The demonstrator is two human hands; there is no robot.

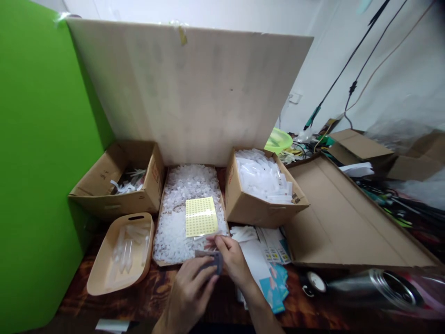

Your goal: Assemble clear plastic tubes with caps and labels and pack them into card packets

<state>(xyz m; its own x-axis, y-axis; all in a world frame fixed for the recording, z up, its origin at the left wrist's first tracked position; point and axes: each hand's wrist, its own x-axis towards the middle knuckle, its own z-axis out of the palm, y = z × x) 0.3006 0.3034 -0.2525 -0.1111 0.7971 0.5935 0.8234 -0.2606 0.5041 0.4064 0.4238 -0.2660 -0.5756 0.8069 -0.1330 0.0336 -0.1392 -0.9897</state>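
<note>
My left hand [190, 288] is closed around a dark grey flat piece [218, 262], its fingers curled over the near side. Just to the right and a little farther away, my right hand [232, 260] pinches something thin and pale that I cannot make out. Both hands are at the near edge of a shallow cardboard tray [160, 263] full of small translucent white pieces [170, 239]. On those pieces lies a yellow sheet of small round stickers [200, 217], just beyond my right fingertips.
A beige basket [95, 278] with clear tubes stands left. Behind it is a cardboard box [114, 204]; another box [253, 213] holds white plastic pieces. Printed cards [274, 287] lie right of my hands. A metal flask [361, 290] lies farther right. A board [194, 93] stands behind.
</note>
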